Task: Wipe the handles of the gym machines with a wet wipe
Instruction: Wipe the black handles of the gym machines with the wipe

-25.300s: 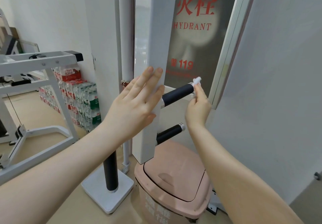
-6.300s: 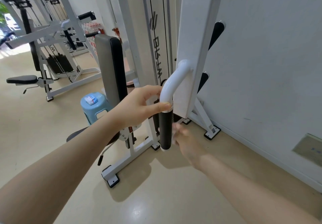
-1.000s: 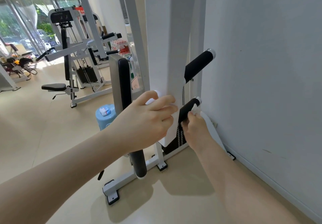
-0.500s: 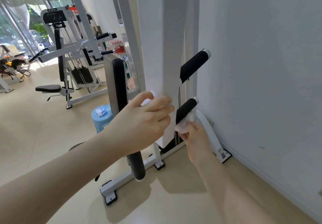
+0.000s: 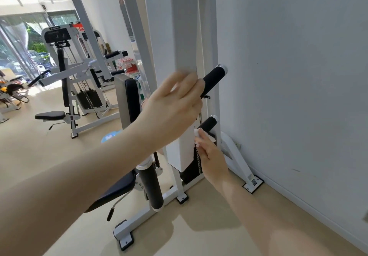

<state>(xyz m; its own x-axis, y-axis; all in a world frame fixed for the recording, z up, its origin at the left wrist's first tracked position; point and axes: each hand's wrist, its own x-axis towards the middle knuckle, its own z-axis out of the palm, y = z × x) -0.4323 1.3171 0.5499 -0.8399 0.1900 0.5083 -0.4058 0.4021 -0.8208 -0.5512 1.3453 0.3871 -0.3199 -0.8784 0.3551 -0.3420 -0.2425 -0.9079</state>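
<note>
Wet wipe (image 5: 199, 132) sits bunched in the right hand (image 5: 211, 156), whose grip is closed on it, pressing the white wad against the base of the lower handle (image 5: 207, 125). That handle is a short black foam bar with a silver end cap, slanting up toward the wall (image 5: 298, 76) from the white upright column (image 5: 179, 36) of the gym machine. Above it a second, longer black handle, the upper handle (image 5: 214, 78), juts out at the same slant, well apart from the wipe.

The left hand (image 5: 173, 104) reaches across in front of the column, blurred, with its fingers spread and fairly straight near the root of the upper handle; its grip looks open and holds nothing, though whether the fingertips touch the column cannot be told.

Below the left forearm hangs a thick black roller pad (image 5: 151, 188), beside a black seat (image 5: 117, 190) on the same white frame. The machine's feet stand on the beige floor (image 5: 199, 226), its rear leg close to the foot of the wall. Further off to the left stands another white weight machine (image 5: 65, 72), and behind it a stack of bottled drinks (image 5: 129, 68) lies near bright windows.
</note>
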